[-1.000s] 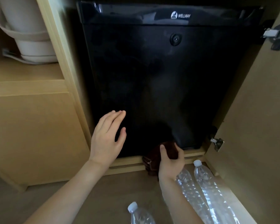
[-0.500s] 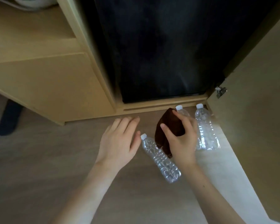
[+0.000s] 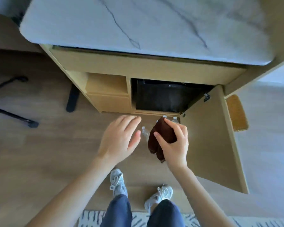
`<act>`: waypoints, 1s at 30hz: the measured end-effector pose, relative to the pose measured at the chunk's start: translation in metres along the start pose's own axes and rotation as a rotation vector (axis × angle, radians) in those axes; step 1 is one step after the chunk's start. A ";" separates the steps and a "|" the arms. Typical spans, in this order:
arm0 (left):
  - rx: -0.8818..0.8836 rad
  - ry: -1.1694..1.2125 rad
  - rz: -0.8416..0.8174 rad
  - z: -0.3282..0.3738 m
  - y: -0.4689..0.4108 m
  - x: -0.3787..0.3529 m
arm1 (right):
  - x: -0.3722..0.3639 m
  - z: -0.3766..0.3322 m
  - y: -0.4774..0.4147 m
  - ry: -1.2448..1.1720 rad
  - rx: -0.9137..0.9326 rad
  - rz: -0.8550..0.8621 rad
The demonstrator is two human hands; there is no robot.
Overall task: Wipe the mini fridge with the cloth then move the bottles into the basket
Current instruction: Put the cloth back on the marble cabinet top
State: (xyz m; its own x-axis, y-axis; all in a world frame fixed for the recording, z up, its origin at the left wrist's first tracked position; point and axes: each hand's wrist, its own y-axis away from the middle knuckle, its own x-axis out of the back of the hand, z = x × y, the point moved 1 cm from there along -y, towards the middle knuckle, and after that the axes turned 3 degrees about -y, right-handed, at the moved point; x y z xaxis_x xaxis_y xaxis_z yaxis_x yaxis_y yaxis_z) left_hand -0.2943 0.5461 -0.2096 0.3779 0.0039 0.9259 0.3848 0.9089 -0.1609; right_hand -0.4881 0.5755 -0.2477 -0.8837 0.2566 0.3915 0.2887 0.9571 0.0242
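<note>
Two hands over floor (image 3: 39,153). Right hand (image 3: 174,145) clenched round one dark brown cloth (image 3: 161,133), cloth hanging below fist. Left hand (image 3: 120,140) released, fingers spread, grasping nothing. One black mini fridge (image 3: 164,97) in cabinet (image 3: 138,66) recess, cabinet door (image 3: 210,136) swung open at right. Three clear bottles on floor by cabinet's front edge: one (image 3: 144,132) between hands, caps of two (image 3: 175,119) beyond cloth. One woven basket (image 3: 236,112) past door. Two white sneakers (image 3: 117,182) near striped rug (image 3: 90,217).
</note>
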 end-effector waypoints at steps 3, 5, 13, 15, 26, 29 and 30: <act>0.013 -0.007 0.054 0.032 0.002 0.087 | 0.038 -0.081 0.015 -0.015 0.060 -0.004; 0.019 -0.001 0.095 0.049 0.005 0.134 | 0.060 -0.126 0.020 -0.014 0.113 -0.007; 0.009 -0.015 0.271 0.067 0.017 0.239 | 0.098 -0.237 0.029 -0.058 0.287 0.033; 0.032 -0.010 0.273 0.060 0.022 0.247 | 0.093 -0.251 0.029 -0.057 0.294 0.012; 0.105 -0.021 0.287 -0.025 0.045 0.304 | 0.020 -0.288 0.031 -0.160 0.193 -0.046; 0.119 -0.010 0.300 -0.052 0.045 0.318 | -0.001 -0.302 0.022 -0.201 0.159 -0.045; 0.127 -0.004 0.304 -0.061 0.045 0.319 | -0.008 -0.307 0.017 -0.212 0.150 -0.046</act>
State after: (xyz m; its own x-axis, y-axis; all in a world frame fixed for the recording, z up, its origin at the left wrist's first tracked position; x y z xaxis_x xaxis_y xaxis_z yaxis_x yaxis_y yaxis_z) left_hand -0.1053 0.5625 0.0579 0.4562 0.2845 0.8432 0.1468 0.9105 -0.3866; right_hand -0.3632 0.5487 0.0320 -0.9565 0.2198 0.1916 0.2026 0.9736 -0.1055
